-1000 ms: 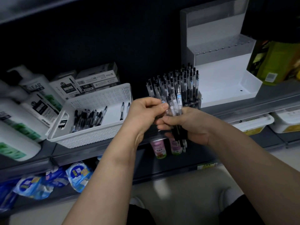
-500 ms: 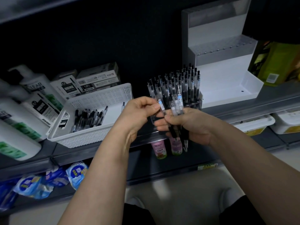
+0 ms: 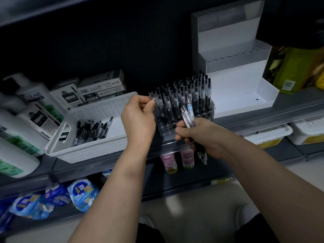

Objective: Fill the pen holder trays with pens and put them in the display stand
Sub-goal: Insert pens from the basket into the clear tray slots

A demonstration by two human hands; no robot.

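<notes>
The left hand (image 3: 138, 120) pinches the top of a pen (image 3: 150, 95) between thumb and fingertips at the left end of the clear tray (image 3: 164, 128), which stands on the shelf (image 3: 263, 114) crowded with upright pens. The right hand (image 3: 199, 137) is curled round a bundle (image 3: 187, 114) of pens just in front of the tray. The white stand (image 3: 233, 95) sits just right of the tray, and a basket (image 3: 87, 151) with loose pens (image 3: 91, 130) sits to its left

A clear pen holder tray (image 3: 164, 128) stands on the shelf (image 3: 263, 118), packed with upright clear-barrelled, black-tipped pens (image 3: 185, 95) that lean slightly left. Just beside it on the right rises the white stepped display stand (image 3: 233, 95).
</notes>
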